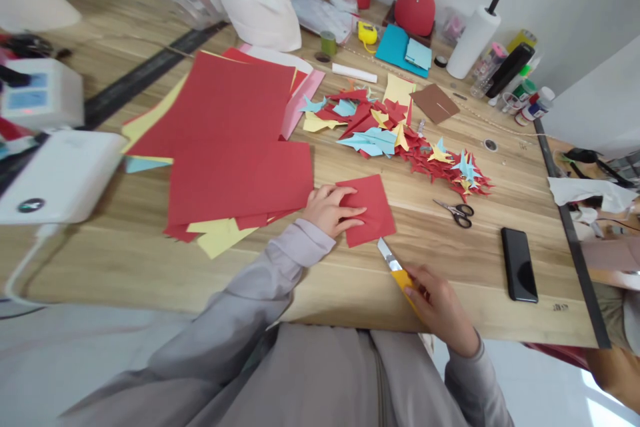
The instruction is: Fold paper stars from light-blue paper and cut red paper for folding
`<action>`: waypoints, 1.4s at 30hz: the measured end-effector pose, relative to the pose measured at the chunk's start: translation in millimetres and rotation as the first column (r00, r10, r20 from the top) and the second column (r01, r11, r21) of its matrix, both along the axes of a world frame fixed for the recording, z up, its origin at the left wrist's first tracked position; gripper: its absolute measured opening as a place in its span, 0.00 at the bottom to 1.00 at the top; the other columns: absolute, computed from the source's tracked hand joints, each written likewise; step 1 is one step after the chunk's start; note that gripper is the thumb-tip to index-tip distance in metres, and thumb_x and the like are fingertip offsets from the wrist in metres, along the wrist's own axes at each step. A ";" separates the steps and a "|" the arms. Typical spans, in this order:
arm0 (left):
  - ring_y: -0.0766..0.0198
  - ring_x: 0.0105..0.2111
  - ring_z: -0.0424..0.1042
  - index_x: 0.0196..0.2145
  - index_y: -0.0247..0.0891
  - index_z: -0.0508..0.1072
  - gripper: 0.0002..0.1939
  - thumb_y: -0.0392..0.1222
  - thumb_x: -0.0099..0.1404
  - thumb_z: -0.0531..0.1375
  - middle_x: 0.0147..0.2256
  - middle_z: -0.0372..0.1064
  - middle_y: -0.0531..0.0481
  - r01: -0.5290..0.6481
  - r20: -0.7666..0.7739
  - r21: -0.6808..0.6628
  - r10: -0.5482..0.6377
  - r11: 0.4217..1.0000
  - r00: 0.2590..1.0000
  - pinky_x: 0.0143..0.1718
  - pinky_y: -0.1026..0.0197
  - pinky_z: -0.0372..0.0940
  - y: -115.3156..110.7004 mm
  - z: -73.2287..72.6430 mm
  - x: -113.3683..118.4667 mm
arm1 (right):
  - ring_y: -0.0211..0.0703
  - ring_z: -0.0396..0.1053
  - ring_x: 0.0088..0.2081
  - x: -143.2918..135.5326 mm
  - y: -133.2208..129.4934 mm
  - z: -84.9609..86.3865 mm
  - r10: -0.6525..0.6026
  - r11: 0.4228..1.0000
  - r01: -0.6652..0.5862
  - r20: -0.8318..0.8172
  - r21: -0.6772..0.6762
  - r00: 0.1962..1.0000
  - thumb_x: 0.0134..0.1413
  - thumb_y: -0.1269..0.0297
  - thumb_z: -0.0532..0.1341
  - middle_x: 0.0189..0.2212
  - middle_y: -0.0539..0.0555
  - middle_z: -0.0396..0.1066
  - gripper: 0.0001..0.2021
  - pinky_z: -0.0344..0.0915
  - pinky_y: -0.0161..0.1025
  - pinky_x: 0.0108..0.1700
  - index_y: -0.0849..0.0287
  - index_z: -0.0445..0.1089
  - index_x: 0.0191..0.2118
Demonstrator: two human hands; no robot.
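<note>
A small red paper square (373, 207) lies on the wooden table (320, 280). My left hand (333, 210) rests on its left part with the fingers spread. In my right hand (435, 297) is a yellow utility knife (404, 281), its blade out and its tip near the square's lower right edge. Large red sheets (240, 180) are stacked to the left, with yellow sheets (225, 237) showing under them.
Folded red, blue and yellow paper pieces (373, 140) form a long heap behind the square. Black scissors (461, 215) and a phone (519, 265) lie at the right. A white power bank (65, 173) sits at the left. Another person's arm (615, 373) shows at the far right.
</note>
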State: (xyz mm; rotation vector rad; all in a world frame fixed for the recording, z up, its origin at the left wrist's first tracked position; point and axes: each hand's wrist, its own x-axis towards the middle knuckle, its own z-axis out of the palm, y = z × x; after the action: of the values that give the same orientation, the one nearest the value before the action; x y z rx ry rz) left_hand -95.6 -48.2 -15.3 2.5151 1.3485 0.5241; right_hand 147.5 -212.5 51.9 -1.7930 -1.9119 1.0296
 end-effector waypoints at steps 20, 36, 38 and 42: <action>0.52 0.50 0.62 0.41 0.44 0.78 0.18 0.50 0.66 0.50 0.52 0.66 0.44 -0.055 0.074 0.053 0.051 0.997 0.996 0.50 0.48 0.57 -4.6 23.9 23.7 | 0.46 0.68 0.37 -7.1 1.3 -19.0 -0.134 0.965 0.086 0.181 0.249 0.974 0.58 0.64 0.54 0.39 0.58 0.68 0.18 0.68 0.41 0.36 0.55 0.64 0.54; 0.49 0.64 0.44 0.63 0.29 0.52 0.34 0.53 0.66 0.46 0.64 0.45 0.40 -0.142 -0.074 0.002 0.141 0.990 0.987 0.63 0.44 0.36 1.3 8.9 82.0 | 0.48 0.61 0.36 -19.7 0.8 -31.5 -0.253 0.902 0.024 0.485 0.430 0.837 0.62 0.65 0.50 0.35 0.59 0.62 0.19 0.63 0.45 0.40 0.55 0.62 0.57; 0.49 0.64 0.44 0.63 0.29 0.52 0.35 0.55 0.66 0.46 0.64 0.45 0.39 -0.140 -0.077 -0.001 0.140 0.990 0.987 0.63 0.44 0.36 1.3 9.3 82.4 | 0.47 0.60 0.36 -21.3 2.5 -35.0 -0.246 0.902 0.006 0.503 0.431 0.828 0.62 0.66 0.49 0.34 0.59 0.62 0.19 0.63 0.45 0.40 0.53 0.61 0.58; 0.49 0.64 0.44 0.63 0.28 0.52 0.35 0.54 0.66 0.46 0.64 0.46 0.40 -0.141 -0.083 -0.002 0.140 0.990 0.987 0.63 0.44 0.36 1.2 8.8 83.3 | 0.47 0.60 0.36 -25.7 6.4 -39.0 -0.273 0.897 0.008 0.539 0.442 0.796 0.63 0.65 0.49 0.34 0.59 0.62 0.18 0.62 0.45 0.41 0.52 0.64 0.57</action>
State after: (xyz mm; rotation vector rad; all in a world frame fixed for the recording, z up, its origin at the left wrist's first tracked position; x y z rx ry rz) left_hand -12.3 -47.0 -6.5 2.4730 1.5641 0.4453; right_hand 121.8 -206.0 12.9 -2.0893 -2.0588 -0.0498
